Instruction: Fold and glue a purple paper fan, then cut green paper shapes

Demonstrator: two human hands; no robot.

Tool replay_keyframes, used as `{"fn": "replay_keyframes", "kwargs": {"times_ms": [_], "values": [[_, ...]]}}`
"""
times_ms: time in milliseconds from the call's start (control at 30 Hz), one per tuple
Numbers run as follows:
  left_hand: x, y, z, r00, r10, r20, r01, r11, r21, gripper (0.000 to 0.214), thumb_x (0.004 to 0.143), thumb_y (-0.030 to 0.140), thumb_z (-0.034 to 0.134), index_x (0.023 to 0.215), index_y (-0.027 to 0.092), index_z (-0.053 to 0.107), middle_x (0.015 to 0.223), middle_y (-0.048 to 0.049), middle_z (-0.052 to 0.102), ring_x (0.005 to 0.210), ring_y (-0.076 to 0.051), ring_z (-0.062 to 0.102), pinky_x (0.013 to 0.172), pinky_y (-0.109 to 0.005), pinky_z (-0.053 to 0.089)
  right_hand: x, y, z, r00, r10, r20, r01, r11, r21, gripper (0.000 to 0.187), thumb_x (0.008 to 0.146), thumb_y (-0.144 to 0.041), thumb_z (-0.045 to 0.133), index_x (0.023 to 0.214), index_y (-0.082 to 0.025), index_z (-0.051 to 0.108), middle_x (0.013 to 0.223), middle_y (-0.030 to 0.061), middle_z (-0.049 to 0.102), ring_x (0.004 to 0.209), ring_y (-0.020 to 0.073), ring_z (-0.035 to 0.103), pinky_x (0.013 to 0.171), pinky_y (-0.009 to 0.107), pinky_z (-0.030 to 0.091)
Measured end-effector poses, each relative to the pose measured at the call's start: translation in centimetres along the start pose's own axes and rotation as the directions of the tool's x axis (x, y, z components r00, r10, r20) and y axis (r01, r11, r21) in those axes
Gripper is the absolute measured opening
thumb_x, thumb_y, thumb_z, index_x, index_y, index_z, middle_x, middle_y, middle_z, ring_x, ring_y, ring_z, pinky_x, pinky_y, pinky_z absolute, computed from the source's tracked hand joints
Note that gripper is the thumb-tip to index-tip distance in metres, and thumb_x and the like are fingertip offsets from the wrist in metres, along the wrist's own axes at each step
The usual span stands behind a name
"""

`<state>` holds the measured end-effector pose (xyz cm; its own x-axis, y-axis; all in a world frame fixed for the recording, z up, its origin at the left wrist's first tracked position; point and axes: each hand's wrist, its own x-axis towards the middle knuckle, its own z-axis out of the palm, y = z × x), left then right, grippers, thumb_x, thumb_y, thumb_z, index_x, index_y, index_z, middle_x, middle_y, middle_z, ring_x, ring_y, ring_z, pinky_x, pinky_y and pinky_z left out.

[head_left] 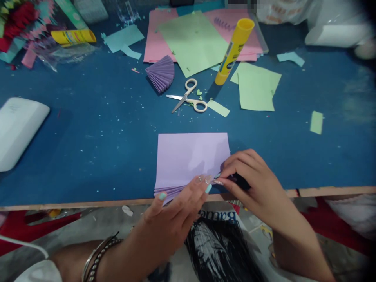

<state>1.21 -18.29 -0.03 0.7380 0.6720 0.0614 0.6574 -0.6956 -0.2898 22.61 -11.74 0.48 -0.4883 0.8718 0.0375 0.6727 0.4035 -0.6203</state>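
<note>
- One blue table (96, 145), strewn with specks and scraps of paper.
- One stack of pink sheets (160, 31) at twelve o'clock from the lilac sheet, a large pale green sheet (194, 43) across it.
- One printed plastic bag (282, 11) at one o'clock, its contents not readable.
- One lilac sheet (188, 156), flat at the table's near edge, its six o'clock side folded into narrow pleats.
- Two hands: the left hand (178, 215) lies over the pleats, thumb apart from nearly straight fingers; whether it grips cannot be told. The right hand (249, 176), curled, pinches the sheet's four o'clock corner between thumb and fingertips.
- One white case (22, 131), rounded, near nine o'clock.
- Two yellow glue sticks: one upright (234, 53) near one o'clock, one lying (73, 37) between ten and eleven, beside a clear wrapper (63, 53).
- One pair of scissors (185, 96), blades apart, at twelve.
- One purple pleated fan (161, 74) near eleven.
- One small green piece (316, 122) between two and three.
</note>
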Motion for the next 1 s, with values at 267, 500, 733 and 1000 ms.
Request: {"fn": "replay_keyframes", "kwargs": {"times_ms": [267,500,733,1000], "values": [[-0.1,0.4,0.4,0.997,-0.063,0.042,0.063,0.998,-0.009,0.052,0.09,0.04,0.037,0.136,0.018,0.034,0.148,-0.0064,0.019,0.136,-0.022,0.012,0.108,-0.048,-0.011,0.1,-0.2,-0.1,1.0,0.022,-0.008,-0.022,1.0,0.016,0.005,0.083,-0.022,0.055,0.078,-0.021,0.052,0.082,0.0016,0.054,0.083,0.0178,0.044,0.07,0.033,0.035],[0.1,0.4,1.0,0.995,-0.089,0.043,0.091,0.995,-0.049,0.053,0.09,0.04,0.038,0.138,0.018,0.03,0.15,-0.0056,0.013,0.137,-0.021,0.012,0.109,-0.045,-0.008,0.1,0.0,-0.1,1.0,0.025,0.0,-0.025,1.0,0.019,0.005,0.083,-0.023,0.055,0.078,-0.021,0.053,0.081,0.0019,0.054,0.083,0.0183,0.045,0.07,0.033,0.035],[0.2,0.3,1.1,0.994,-0.092,0.06,0.095,0.994,-0.049,0.051,0.092,0.037,0.033,0.139,0.019,0.027,0.15,-0.0058,0.01,0.137,-0.02,0.009,0.107,-0.046,-0.012,0.1,-0.1,0.0,1.0,0.021,0.005,-0.021,1.0,0.001,0.006,0.083,-0.025,0.054,0.078,-0.021,0.054,0.081,0.0027,0.055,0.083,0.019,0.046,0.069,0.033,0.035],[0.8,-0.3,1.0,0.99,-0.113,0.086,0.117,0.992,-0.043,0.047,0.091,0.027,0.029,0.138,0.021,0.029,0.15,-0.0033,0.008,0.138,-0.018,0.003,0.107,-0.047,-0.012,0.0,0.0,0.0,1.0,0.006,-0.014,-0.006,1.0,-0.015,0.006,0.082,-0.025,0.055,0.078,-0.021,0.054,0.081,0.0027,0.054,0.082,0.0188,0.046,0.069,0.033,0.036]]}}
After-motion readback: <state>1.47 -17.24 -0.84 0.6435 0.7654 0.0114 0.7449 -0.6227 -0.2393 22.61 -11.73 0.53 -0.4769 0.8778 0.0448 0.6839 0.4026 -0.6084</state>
